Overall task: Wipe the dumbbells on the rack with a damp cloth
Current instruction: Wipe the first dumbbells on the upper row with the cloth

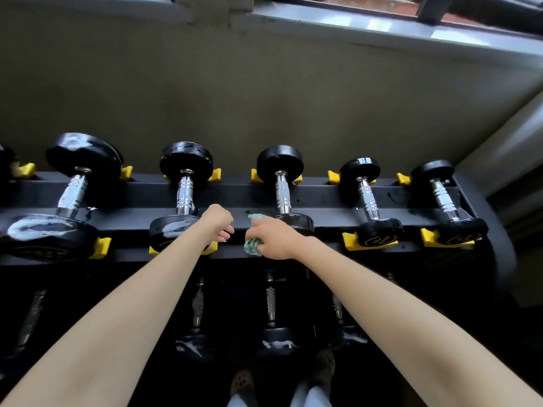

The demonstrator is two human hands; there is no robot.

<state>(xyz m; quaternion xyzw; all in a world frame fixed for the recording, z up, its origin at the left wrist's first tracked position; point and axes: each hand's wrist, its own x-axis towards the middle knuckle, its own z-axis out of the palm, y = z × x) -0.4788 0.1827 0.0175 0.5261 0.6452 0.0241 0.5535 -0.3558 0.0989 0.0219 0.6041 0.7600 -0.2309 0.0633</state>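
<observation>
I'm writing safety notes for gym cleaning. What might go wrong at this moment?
The right hand presses a crumpled green cloth on the middle black dumbbell's near head; a hard push might roll it off its yellow cradles. Wet streaks on the left dumbbells suggest slippery chrome handles. The left hand is empty.

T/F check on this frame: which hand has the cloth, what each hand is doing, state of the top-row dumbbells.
1. The right hand holds the green cloth. True.
2. The left hand grips a dumbbell handle. False: it is loosely curled and holds nothing.
3. The middle dumbbell on the top row has a matte, dry-looking far head. True.
4. The rack has red cradles. False: the cradles are yellow.
5. The second dumbbell from left shows wet glossy streaks. True.
</observation>
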